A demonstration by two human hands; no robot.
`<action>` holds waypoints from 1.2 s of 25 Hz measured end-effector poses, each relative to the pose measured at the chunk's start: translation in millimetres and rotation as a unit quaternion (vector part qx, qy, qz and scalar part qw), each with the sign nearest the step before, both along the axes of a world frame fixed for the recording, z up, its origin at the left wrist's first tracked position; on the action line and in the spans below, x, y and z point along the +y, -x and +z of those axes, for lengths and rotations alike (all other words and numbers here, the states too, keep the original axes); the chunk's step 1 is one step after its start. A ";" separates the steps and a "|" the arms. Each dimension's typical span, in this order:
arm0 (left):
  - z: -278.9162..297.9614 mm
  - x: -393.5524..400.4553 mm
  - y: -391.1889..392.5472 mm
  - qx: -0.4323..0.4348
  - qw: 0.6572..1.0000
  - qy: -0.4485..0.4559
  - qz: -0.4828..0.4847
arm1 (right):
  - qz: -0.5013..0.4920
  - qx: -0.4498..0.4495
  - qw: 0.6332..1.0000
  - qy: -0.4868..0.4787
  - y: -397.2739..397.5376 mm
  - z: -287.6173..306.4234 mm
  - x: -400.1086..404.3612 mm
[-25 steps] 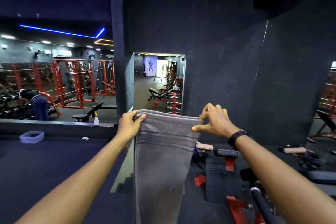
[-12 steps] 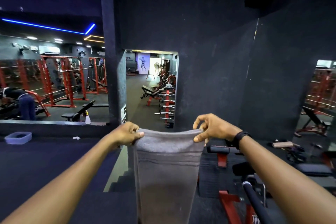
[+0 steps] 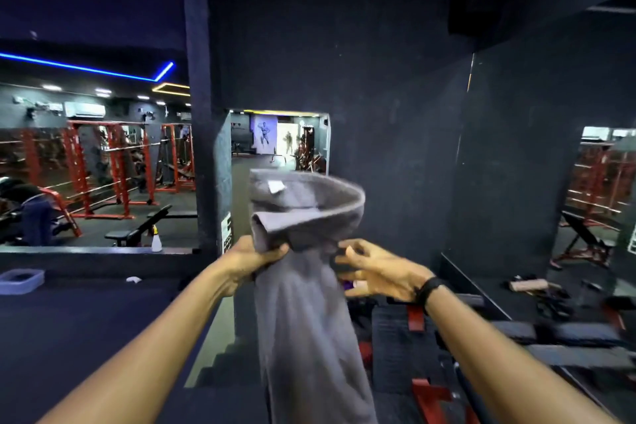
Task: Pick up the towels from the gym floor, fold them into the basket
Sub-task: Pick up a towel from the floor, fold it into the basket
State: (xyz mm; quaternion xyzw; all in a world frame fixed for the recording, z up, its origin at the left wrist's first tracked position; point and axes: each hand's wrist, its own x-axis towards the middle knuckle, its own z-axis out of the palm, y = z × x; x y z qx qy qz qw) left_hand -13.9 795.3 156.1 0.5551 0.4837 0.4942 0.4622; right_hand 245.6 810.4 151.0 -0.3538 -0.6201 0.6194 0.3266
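Mid-air: left hand [image 3: 253, 260] grips grey towel [image 3: 306, 303]; right hand [image 3: 382, 270] spread, beside it.

The towel [image 3: 309, 286] top has flipped up; the left hand [image 3: 253, 260] grips it, the right hand [image 3: 382, 274] apparently released.

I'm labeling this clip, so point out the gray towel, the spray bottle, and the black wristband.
gray towel [image 3: 303, 313]: head view, on its hanging middle.
spray bottle [image 3: 156, 242]: head view, on its pale body.
black wristband [image 3: 429, 287]: head view, on the band's outer face.
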 end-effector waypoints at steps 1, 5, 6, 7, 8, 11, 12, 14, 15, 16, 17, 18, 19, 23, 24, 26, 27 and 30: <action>-4.0 -1.6 -6.7 -0.001 1.000 -0.001 -0.017 | 0.014 -0.020 1.000 0.003 10.3 -19.6 -1.5; 4.1 -12.3 -21.1 -0.031 0.997 -0.015 -0.064 | -0.027 -0.043 0.999 -0.005 46.3 -62.8 -4.8; 8.6 -15.3 -19.9 -0.049 0.996 -0.020 -0.070 | -0.025 -0.020 0.999 -0.006 47.8 -63.5 -1.6; 11.7 -17.2 -17.8 -0.070 0.995 -0.022 -0.071 | -0.021 0.005 1.000 -0.006 48.0 -60.3 -0.3; 15.4 -20.2 -16.8 -0.084 0.994 -0.025 -0.071 | -0.024 0.025 0.999 -0.007 48.8 -55.6 0.4; 21.0 -26.0 -14.4 -0.105 0.992 -0.018 -0.074 | -0.051 0.055 0.997 0.000 57.9 -51.9 -1.3; 23.7 -28.3 -12.8 -0.118 0.990 -0.013 -0.076 | -0.063 0.082 0.995 0.011 62.2 -51.6 -2.1; 27.2 -30.1 -5.4 -0.127 0.989 -0.005 -0.072 | -0.094 0.170 0.981 0.029 67.0 -48.7 -2.2; 29.0 -30.8 -1.4 -0.121 0.990 -0.006 -0.067 | -0.117 0.209 0.971 0.027 66.5 -45.0 -0.4; 28.9 -30.1 3.5 -0.111 0.992 -0.016 -0.063 | -0.143 0.235 0.961 0.016 64.8 -38.6 0.5; 27.0 -27.8 9.8 -0.083 0.995 -0.043 -0.044 | -0.177 0.248 0.952 -0.004 61.7 -31.1 1.0; 24.7 -26.0 16.0 -0.044 0.996 -0.081 -0.019 | -0.214 0.254 0.943 -0.031 56.6 -23.3 1.7; 20.3 -23.3 22.7 0.002 0.992 -0.122 0.015 | -0.243 0.250 0.935 -0.063 50.1 -16.3 2.0; -7.9 -20.0 36.7 0.037 0.986 -0.152 0.067 | -0.237 0.180 0.938 -0.176 26.2 -1.1 1.2; -14.1 -18.9 38.4 0.040 0.988 -0.136 0.067 | -0.213 0.167 0.947 -0.175 21.5 1.8 0.4; -24.3 -18.5 42.7 0.088 0.991 -0.088 0.053 | -0.168 0.146 0.963 -0.150 14.3 10.3 -1.5; -25.9 -19.2 40.7 0.097 0.992 -0.068 0.038 | -0.151 0.137 0.968 -0.147 10.4 14.6 -0.2; -20.7 -21.3 19.4 -0.093 0.995 -0.025 0.036 | -0.185 0.195 0.953 -0.140 9.3 21.2 3.5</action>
